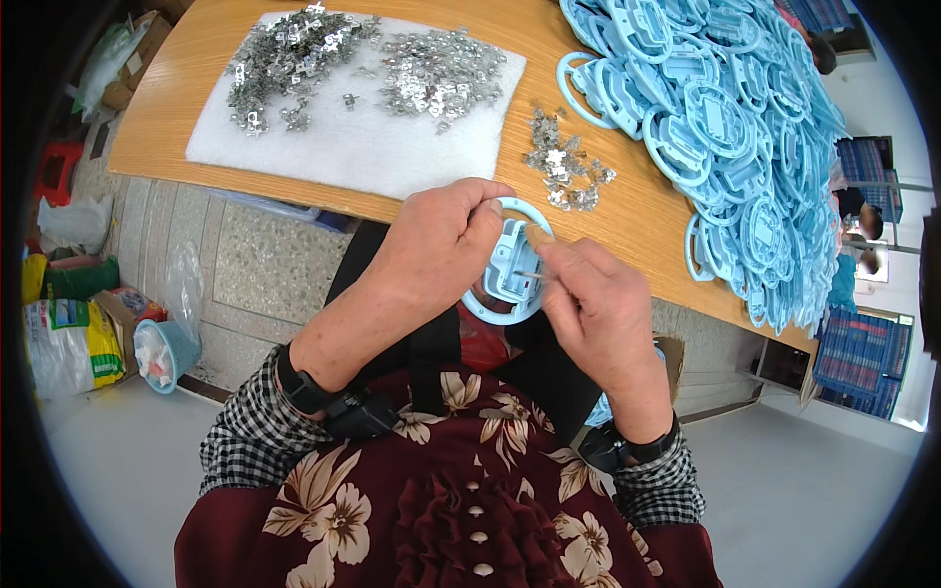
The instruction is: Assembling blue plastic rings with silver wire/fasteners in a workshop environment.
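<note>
My left hand [453, 235] is closed on the rim of a light blue plastic ring-shaped part [508, 316], which has a moulded panel across its middle. The part is held tilted just off the table's near edge, above my lap. My right hand [598, 299] is closed in a pinch at the part's right side. A thin, greyish metal piece [531, 277] sticks out from its fingers over the panel; its full shape is hidden. One right fingertip [537, 235] looks yellowish, as if covered. Small silvery metal clips [569, 167] lie loose on the table beyond my hands.
On the wooden table [157, 127], a white foam sheet [363, 162] bears two heaps of metal clips [294, 64]. A tall pile of light blue plastic parts [725, 118] covers the right side. A blue bin [162, 358] and bags stand on the floor at left.
</note>
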`<control>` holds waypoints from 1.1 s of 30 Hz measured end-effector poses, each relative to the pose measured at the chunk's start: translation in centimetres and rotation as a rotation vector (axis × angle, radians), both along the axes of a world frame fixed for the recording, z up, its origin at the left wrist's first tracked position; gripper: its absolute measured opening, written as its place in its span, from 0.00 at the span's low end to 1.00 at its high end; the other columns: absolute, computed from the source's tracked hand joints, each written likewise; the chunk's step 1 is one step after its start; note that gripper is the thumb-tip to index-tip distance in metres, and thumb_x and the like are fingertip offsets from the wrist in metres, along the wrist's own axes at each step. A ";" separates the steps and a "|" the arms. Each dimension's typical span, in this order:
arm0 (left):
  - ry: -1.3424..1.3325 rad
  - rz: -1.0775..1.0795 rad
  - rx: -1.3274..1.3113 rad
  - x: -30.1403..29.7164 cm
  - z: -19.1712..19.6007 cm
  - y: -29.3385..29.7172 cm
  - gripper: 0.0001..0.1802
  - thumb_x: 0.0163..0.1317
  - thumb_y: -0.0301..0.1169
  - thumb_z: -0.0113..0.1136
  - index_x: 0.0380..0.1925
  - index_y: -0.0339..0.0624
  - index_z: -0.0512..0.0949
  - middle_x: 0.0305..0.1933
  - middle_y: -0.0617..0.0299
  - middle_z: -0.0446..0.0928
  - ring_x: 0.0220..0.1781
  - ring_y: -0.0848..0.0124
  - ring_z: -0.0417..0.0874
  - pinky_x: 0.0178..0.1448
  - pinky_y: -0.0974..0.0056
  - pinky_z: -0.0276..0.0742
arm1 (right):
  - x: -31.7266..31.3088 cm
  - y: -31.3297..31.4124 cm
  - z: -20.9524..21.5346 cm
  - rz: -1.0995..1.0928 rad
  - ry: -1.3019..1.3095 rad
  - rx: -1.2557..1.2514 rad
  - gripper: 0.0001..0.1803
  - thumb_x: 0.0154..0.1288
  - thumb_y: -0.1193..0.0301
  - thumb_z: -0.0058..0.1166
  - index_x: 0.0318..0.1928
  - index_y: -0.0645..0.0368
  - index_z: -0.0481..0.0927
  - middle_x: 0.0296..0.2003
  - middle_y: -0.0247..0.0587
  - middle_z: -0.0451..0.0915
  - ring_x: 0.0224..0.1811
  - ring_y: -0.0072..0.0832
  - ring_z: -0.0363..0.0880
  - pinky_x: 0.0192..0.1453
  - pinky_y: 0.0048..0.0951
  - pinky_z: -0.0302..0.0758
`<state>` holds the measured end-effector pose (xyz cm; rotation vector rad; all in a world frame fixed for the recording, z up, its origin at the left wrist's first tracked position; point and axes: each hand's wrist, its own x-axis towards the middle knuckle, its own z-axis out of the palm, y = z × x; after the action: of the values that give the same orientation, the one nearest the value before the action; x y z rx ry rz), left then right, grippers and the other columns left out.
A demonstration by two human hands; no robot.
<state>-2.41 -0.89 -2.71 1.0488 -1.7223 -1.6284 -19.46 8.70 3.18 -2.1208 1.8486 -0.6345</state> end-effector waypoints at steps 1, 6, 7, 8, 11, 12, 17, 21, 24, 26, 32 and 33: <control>0.006 0.003 -0.003 0.0 -0.1 0.0 0.18 0.76 0.32 0.47 0.55 0.27 0.76 0.33 0.62 0.83 0.26 0.80 0.81 0.29 0.72 0.78 | 0.0 0.1 -0.2 0.008 0.015 -0.007 0.19 0.56 0.77 0.62 0.50 0.56 0.84 0.29 0.40 0.78 0.30 0.41 0.81 0.34 0.38 0.79; -0.028 -0.009 -0.025 0.0 0.2 0.0 0.18 0.76 0.32 0.48 0.54 0.27 0.77 0.31 0.62 0.82 0.25 0.80 0.80 0.27 0.72 0.77 | 0.0 0.4 -0.2 -0.028 -0.002 -0.025 0.20 0.57 0.75 0.63 0.52 0.55 0.84 0.30 0.41 0.78 0.30 0.40 0.81 0.34 0.38 0.79; -0.030 -0.007 -0.027 0.0 0.2 0.0 0.18 0.76 0.32 0.48 0.54 0.27 0.77 0.30 0.62 0.82 0.25 0.80 0.80 0.27 0.72 0.77 | 0.1 0.3 0.0 -0.034 0.016 -0.029 0.20 0.57 0.75 0.63 0.52 0.55 0.84 0.30 0.41 0.78 0.30 0.40 0.81 0.34 0.38 0.78; -0.029 -0.004 -0.028 0.0 0.1 0.0 0.18 0.76 0.32 0.48 0.54 0.27 0.77 0.30 0.62 0.82 0.25 0.80 0.80 0.27 0.72 0.77 | 0.2 0.3 0.1 -0.012 0.042 -0.023 0.19 0.58 0.74 0.63 0.52 0.55 0.84 0.29 0.41 0.78 0.30 0.40 0.80 0.34 0.38 0.78; -0.027 0.003 -0.035 0.0 0.0 0.0 0.19 0.76 0.33 0.48 0.54 0.27 0.77 0.29 0.62 0.82 0.24 0.79 0.80 0.27 0.71 0.77 | 0.2 0.2 0.4 0.010 0.069 0.015 0.18 0.60 0.72 0.63 0.52 0.55 0.84 0.30 0.42 0.78 0.30 0.40 0.81 0.34 0.38 0.78; -0.027 0.004 -0.039 0.0 0.0 0.0 0.19 0.76 0.33 0.48 0.54 0.27 0.77 0.29 0.62 0.82 0.25 0.79 0.80 0.27 0.71 0.77 | -0.2 0.2 0.6 -0.011 0.044 0.043 0.18 0.61 0.71 0.63 0.52 0.56 0.83 0.30 0.42 0.79 0.30 0.40 0.81 0.34 0.38 0.78; -0.034 0.004 -0.054 0.0 0.1 0.0 0.19 0.76 0.33 0.47 0.54 0.27 0.77 0.30 0.61 0.82 0.24 0.78 0.80 0.27 0.71 0.77 | -0.3 0.3 0.0 -0.140 -0.094 -0.005 0.16 0.65 0.72 0.60 0.53 0.55 0.82 0.34 0.46 0.82 0.33 0.43 0.83 0.34 0.39 0.79; -0.025 0.008 -0.043 0.0 0.1 0.1 0.18 0.76 0.32 0.47 0.54 0.28 0.77 0.30 0.61 0.82 0.24 0.78 0.80 0.28 0.71 0.78 | -0.3 0.6 0.2 -0.121 0.113 -0.009 0.17 0.64 0.77 0.59 0.54 0.54 0.82 0.32 0.46 0.83 0.32 0.44 0.84 0.35 0.38 0.78; -0.014 0.009 -0.028 0.0 0.1 0.1 0.18 0.76 0.32 0.48 0.53 0.28 0.78 0.31 0.61 0.82 0.24 0.78 0.80 0.28 0.71 0.78 | 0.3 0.6 1.2 -0.101 0.282 0.003 0.20 0.61 0.79 0.60 0.54 0.51 0.83 0.28 0.44 0.82 0.29 0.43 0.82 0.33 0.38 0.77; -0.019 0.009 -0.026 0.0 0.2 0.1 0.18 0.76 0.32 0.48 0.53 0.28 0.78 0.31 0.61 0.83 0.24 0.79 0.80 0.27 0.71 0.78 | 0.4 0.6 1.4 -0.076 0.368 -0.009 0.23 0.58 0.79 0.60 0.55 0.50 0.84 0.25 0.41 0.79 0.26 0.39 0.81 0.30 0.38 0.76; -0.022 -0.004 -0.003 0.0 0.4 0.0 0.17 0.76 0.31 0.47 0.53 0.28 0.78 0.31 0.60 0.83 0.24 0.79 0.81 0.27 0.71 0.78 | 0.3 0.2 1.5 -0.031 0.464 0.000 0.25 0.56 0.78 0.59 0.56 0.50 0.83 0.21 0.37 0.75 0.22 0.36 0.79 0.26 0.37 0.74; -0.015 -0.003 0.019 0.0 0.6 0.1 0.17 0.76 0.31 0.47 0.54 0.28 0.78 0.31 0.60 0.83 0.24 0.78 0.81 0.27 0.71 0.78 | 0.5 0.1 1.9 -0.041 0.463 0.044 0.24 0.58 0.77 0.59 0.57 0.50 0.83 0.22 0.38 0.77 0.23 0.38 0.80 0.26 0.39 0.74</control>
<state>-2.45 -0.82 -2.16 1.0703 -1.7220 -1.6456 -19.00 8.82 5.06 -2.3502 2.1100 -0.1063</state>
